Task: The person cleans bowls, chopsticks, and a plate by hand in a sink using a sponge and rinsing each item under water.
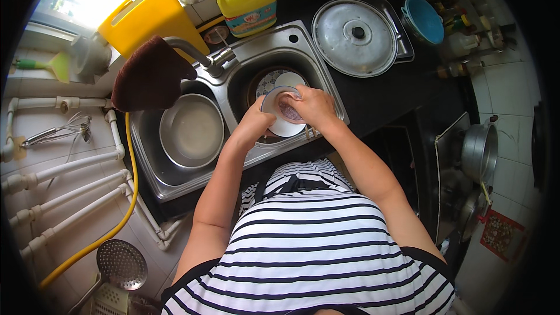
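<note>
Over the right basin of a stainless steel sink (318, 64), my left hand (256, 121) grips the side of a white bowl with a blue rim (272, 99). My right hand (316, 106) holds the bowl's other side, with its fingers reaching inside against a pinkish scrubbing cloth or pad (290, 110). Beneath the bowl are a patterned dish (267, 82), a white dish (292, 79) and another white dish (288, 129), partly hidden by my hands. Thin sticks, perhaps chopsticks (311, 132), stand by the basin's near edge.
In the left basin sits a metal bowl (191, 131) of cloudy water. A brown cloth (151, 78) hangs over the faucet (214, 63). Behind stand a yellow cutting board (153, 17) and a yellow pump jug (247, 6). A metal lid (350, 48) and blue colander (423, 19) lie right.
</note>
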